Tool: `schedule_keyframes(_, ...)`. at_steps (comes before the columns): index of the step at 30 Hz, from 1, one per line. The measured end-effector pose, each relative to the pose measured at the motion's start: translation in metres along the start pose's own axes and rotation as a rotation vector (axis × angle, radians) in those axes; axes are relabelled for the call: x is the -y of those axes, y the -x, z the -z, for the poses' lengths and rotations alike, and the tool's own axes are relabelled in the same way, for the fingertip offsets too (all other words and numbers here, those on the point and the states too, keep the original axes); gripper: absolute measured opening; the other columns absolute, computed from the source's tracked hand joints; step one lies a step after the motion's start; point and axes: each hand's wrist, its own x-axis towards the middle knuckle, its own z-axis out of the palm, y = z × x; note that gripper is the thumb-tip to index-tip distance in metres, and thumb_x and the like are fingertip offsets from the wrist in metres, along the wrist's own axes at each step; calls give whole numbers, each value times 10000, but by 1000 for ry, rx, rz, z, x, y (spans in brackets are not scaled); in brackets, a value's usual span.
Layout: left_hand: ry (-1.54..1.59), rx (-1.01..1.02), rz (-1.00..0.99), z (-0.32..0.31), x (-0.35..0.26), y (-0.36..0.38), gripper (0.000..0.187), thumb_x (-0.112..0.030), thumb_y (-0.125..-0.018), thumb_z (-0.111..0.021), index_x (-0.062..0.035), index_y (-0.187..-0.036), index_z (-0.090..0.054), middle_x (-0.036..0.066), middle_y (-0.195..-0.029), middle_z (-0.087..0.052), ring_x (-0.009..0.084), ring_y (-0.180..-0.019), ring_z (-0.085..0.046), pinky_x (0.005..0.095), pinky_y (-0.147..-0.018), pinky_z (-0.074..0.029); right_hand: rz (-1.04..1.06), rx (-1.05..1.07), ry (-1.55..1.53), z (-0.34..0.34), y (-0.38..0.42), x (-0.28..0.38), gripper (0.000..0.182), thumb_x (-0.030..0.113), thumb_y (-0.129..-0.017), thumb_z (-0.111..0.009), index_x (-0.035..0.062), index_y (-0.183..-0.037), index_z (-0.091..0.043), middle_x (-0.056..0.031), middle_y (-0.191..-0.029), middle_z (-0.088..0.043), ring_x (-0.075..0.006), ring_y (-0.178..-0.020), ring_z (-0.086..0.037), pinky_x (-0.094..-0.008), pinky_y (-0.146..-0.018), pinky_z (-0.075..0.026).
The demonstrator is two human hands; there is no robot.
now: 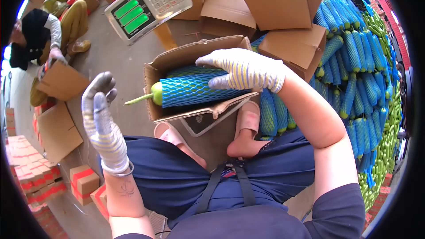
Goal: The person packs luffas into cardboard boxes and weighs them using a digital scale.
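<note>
A long green gourd in a blue foam net lies in an open cardboard box, its stem sticking out over the left side. My right hand, in a striped knit glove, is closed over the gourd's right part from above, thumb nearer me and fingers on the far side. More blue netting shows behind the gourd in the box; the contents underneath are hidden. Left of the box, my left hand, gloved the same way, is raised in the air with nothing in it, its fingers apart and slightly curled.
The box stands on a scale platform; its lit display is beyond it. Empty cartons lie at the back. Netted gourds are piled on the right. Another person handles a carton at left, near stacked taped boxes.
</note>
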Motion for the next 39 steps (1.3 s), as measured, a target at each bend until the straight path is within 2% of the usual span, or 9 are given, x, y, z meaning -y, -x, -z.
schedule_keyframes(6, -44, 19, 343, 12, 36, -14, 526, -333, -1023, -504, -54, -1461, -418, 98, -1412, -495, 219, -1306, -470, 371, -1063, -384, 125, 39, -65, -36, -50, 33, 718, 307, -817, -732, 37, -1415, -440, -207, -1294, -567, -362, -1200, -553, -416, -1021, -436)
schedule_keyframes(10, -211, 133, 488, -1, 44, -33, 589, -400, -993, -539, -37, -1442, -428, 132, -1339, -553, 227, -1150, -583, 356, -940, -477, 122, 127, 37, -61, -80, 34, 686, 297, -681, -809, 31, -1261, -559, -182, -1088, -643, -355, -1023, -632, -423, -896, -499)
schedule_keyframes(12, -649, 561, 520, -7, 53, -53, 638, -411, -962, -559, -5, -1433, -419, 147, -1220, -624, 222, -987, -634, 336, -844, -510, 101, 266, 58, -57, -82, 41, 628, 279, -650, -817, 36, -1185, -597, -184, -1082, -638, -360, -1026, -627, -421, -890, -500)
schedule_keyframes(13, -765, 646, 327, -14, 53, -51, 586, -435, -932, -530, 4, -1319, -530, 270, -1176, -631, 370, -1076, -623, 404, -946, -469, 106, 276, 57, -58, -83, 41, 628, 279, -650, -817, 36, -1185, -597, -184, -1082, -638, -360, -1026, -627, -421, -890, -500)
schedule_keyframes(15, -719, 811, 351, -30, 63, -56, 458, -377, -917, -534, -9, -1179, -610, 255, -1092, -659, 405, -1008, -622, 442, -904, -480, 129, 219, 105, -62, -82, 39, 611, 281, -652, -813, 48, -1177, -605, -181, -1069, -643, -362, -1010, -632, -418, -871, -509)
schedule_keyframes(23, -825, 784, 326, -20, 82, -59, 335, -274, -888, -523, -30, -1086, -640, 244, -991, -675, 416, -960, -622, 477, -853, -491, -33, 586, 148, -85, -100, 49, 586, 295, -669, -799, 61, -1177, -625, -184, -1040, -676, -362, -988, -650, -421, -846, -520)
schedule_keyframes(29, -879, 767, 261, -28, 78, -57, 354, -259, -874, -539, -42, -1137, -631, 244, -1029, -671, 424, -977, -615, 457, -861, -487, -103, 607, 377, -100, -113, 73, 288, 272, -742, -737, 97, -971, -737, -158, -963, -719, -328, -931, -693, -390, -814, -545)
schedule_keyframes(35, -917, 747, 275, -32, 84, -60, 368, -266, -890, -517, -52, -1170, -625, 223, -1055, -677, 390, -998, -630, 471, -887, -497, -94, 427, 364, -91, -102, 59, 320, 296, -870, -576, 106, -1091, -706, -153, -1004, -717, -338, -866, -703, -411, -750, -560)
schedule_keyframes(39, -938, 765, 252, -34, 83, -56, 399, -270, -886, -519, -45, -1204, -604, 232, -1047, -676, 386, -998, -634, 471, -891, -498, -118, 661, 562, -161, -130, 38, 370, 280, -920, -543, 135, -1238, -666, -131, -1209, -675, -284, -1052, -680, -411, -817, -551)
